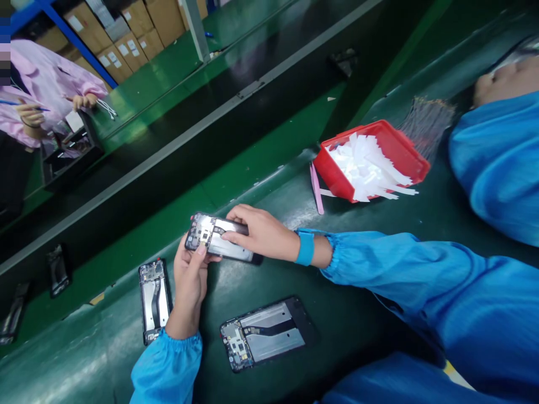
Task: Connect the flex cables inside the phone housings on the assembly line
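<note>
An opened smartphone [219, 238], its circuit board and silvery inner plate facing up, is held between both hands above the green mat. My left hand [191, 275] grips its left end, the thumb over the circuit board. My right hand [265, 233] closes around the other end, thumb lying on the inner plate near a dark flex cable. On the mat below lies a second opened phone [269, 334], tilted, with a dark flex cable across its plate. Another opened phone [154, 297] rests left of my left forearm, partly hidden by the sleeve.
A red bin [381, 132] full of white strips [366, 165] stands at right, pink tweezers [316, 188] beside it. Behind it lies a bundle of thin wires [427, 123]. More phones [58, 270] sit on the lower conveyor. Co-workers are at far left [46, 92] and right [501, 146].
</note>
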Action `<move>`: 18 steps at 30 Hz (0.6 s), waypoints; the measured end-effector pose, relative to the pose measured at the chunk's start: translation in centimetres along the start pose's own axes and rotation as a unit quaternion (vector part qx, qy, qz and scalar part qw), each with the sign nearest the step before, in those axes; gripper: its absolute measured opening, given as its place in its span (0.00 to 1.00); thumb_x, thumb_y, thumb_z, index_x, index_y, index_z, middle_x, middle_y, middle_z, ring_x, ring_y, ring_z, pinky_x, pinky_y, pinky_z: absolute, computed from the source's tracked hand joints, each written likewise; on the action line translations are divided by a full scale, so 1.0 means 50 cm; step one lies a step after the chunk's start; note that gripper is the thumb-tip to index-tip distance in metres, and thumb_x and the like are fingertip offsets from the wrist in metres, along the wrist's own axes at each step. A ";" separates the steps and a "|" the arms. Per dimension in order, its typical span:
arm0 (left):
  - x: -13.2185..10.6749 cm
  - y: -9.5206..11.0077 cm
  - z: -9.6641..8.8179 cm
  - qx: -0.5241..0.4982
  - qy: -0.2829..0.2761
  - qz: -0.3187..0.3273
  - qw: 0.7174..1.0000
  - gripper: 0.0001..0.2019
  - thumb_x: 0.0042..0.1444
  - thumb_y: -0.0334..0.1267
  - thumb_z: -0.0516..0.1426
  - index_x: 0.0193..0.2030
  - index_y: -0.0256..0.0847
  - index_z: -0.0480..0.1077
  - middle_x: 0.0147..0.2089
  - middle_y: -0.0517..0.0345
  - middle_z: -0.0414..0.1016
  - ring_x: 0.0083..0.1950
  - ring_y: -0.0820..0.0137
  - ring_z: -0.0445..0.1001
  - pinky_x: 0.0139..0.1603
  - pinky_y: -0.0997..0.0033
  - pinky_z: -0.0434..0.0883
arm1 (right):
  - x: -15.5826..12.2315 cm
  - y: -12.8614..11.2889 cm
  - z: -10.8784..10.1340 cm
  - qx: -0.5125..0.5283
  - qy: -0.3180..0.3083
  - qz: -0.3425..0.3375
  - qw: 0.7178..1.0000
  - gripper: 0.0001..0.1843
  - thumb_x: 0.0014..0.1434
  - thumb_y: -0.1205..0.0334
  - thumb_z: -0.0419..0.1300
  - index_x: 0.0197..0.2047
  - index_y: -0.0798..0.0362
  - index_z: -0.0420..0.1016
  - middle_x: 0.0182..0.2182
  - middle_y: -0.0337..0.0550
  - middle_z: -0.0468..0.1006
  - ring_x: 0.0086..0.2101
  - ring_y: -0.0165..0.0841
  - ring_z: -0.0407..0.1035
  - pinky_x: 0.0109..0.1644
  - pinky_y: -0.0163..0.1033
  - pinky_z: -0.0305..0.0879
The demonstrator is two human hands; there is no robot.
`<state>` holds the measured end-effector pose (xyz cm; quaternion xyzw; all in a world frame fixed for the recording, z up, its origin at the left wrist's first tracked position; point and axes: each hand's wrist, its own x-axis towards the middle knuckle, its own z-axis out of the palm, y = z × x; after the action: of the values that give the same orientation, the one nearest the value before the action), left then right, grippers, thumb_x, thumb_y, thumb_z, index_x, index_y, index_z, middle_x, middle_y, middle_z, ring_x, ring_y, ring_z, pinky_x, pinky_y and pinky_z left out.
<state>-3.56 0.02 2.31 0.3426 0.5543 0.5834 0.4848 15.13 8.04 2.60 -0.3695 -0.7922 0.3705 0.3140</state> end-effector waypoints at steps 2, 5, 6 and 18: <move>-0.002 -0.009 0.002 0.014 0.007 0.022 1.000 0.20 0.56 0.47 0.71 0.51 0.41 0.75 0.47 0.55 0.80 0.44 0.69 0.79 0.50 0.70 0.79 | -0.006 -0.004 0.007 0.049 -0.056 0.030 0.997 0.12 0.64 0.63 0.68 0.38 0.53 0.66 0.36 0.39 0.73 0.35 0.33 0.67 0.38 0.39 0.61; -0.013 -0.023 0.007 0.052 0.025 0.059 0.997 0.18 0.60 0.46 0.68 0.54 0.44 0.74 0.52 0.55 0.81 0.54 0.66 0.79 0.60 0.68 0.74 | -0.011 -0.001 0.016 0.137 -0.115 0.036 0.983 0.16 0.62 0.61 0.70 0.41 0.52 0.65 0.36 0.38 0.72 0.36 0.34 0.68 0.40 0.39 0.65; -0.016 -0.026 0.009 0.057 0.022 0.059 0.996 0.18 0.61 0.46 0.67 0.55 0.45 0.74 0.53 0.55 0.80 0.56 0.65 0.78 0.61 0.67 0.73 | -0.010 0.002 0.017 0.182 -0.115 0.045 0.975 0.17 0.61 0.60 0.70 0.45 0.52 0.66 0.38 0.39 0.73 0.38 0.34 0.70 0.42 0.39 0.67; -0.032 -0.035 0.032 0.007 -0.046 0.021 0.999 0.17 0.62 0.42 0.67 0.57 0.46 0.74 0.54 0.56 0.80 0.53 0.67 0.79 0.56 0.70 0.75 | -0.013 0.007 0.015 0.198 -0.076 -0.067 0.975 0.26 0.66 0.69 0.56 0.67 0.52 0.61 0.61 0.51 0.72 0.54 0.41 0.73 0.61 0.50 0.71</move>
<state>-1.27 -1.16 1.04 0.3840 0.5281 0.5728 0.4955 15.04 7.40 1.76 -0.2165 -0.7478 0.5251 0.3438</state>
